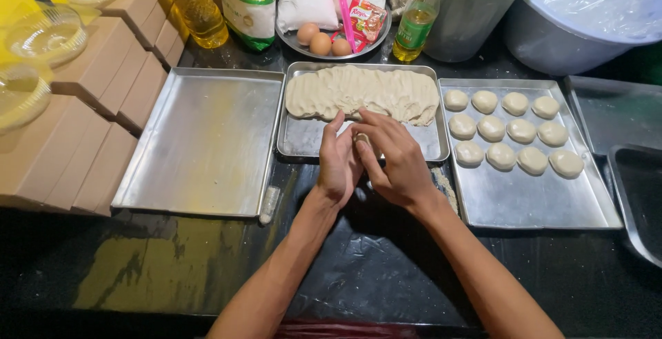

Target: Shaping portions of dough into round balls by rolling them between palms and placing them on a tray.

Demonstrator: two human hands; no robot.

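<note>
My left hand (338,163) and my right hand (393,163) are pressed together over the near edge of the middle metal tray (303,142). Between their fingers sits a small piece of dough (360,139), mostly hidden. A large slab of pale dough (362,91) fills the far half of that tray. On the right tray (524,204) lie several round dough balls (507,132) in rows.
A bare metal tray (203,142) lies to the left, beside stacked brown cardboard boxes (89,118) and glass bowls (45,35). Behind are oil bottles (196,4), bags, a plate with three eggs (321,39) and a covered tub (586,15). More trays (638,180) stand at the right edge.
</note>
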